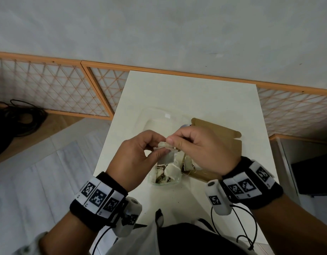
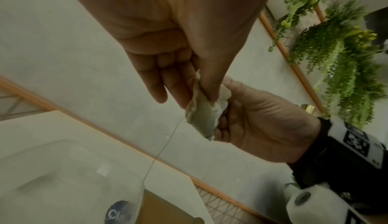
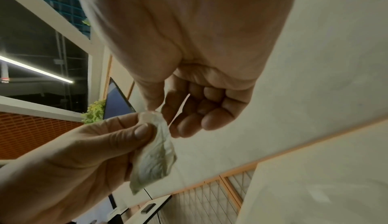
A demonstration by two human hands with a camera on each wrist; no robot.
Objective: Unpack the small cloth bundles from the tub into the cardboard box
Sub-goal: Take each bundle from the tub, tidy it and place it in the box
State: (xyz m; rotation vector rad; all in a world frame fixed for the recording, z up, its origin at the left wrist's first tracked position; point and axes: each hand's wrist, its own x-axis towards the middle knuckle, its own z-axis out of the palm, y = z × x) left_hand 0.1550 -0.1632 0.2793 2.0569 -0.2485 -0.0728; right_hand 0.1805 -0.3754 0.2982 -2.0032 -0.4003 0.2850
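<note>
Both hands hold one small pale cloth bundle (image 1: 167,157) in the air above the clear tub (image 1: 159,183), which holds several more bundles. My left hand (image 1: 160,147) pinches the bundle's side between thumb and fingers (image 2: 206,91). My right hand (image 1: 174,142) pinches its top end with thumb and forefinger (image 3: 168,109); the other fingers are curled. A thin thread (image 2: 161,151) hangs from the bundle (image 2: 201,118). The brown cardboard box (image 1: 219,137) lies open to the right of the tub, largely hidden by my right hand.
A clear plastic lid (image 1: 159,120) lies on the white table (image 1: 195,92) behind the tub. Orange-framed lattice panels (image 1: 57,89) stand beyond the table. Black cables (image 1: 17,118) lie on the floor at the left; a dark flat object (image 1: 313,177) sits at the right.
</note>
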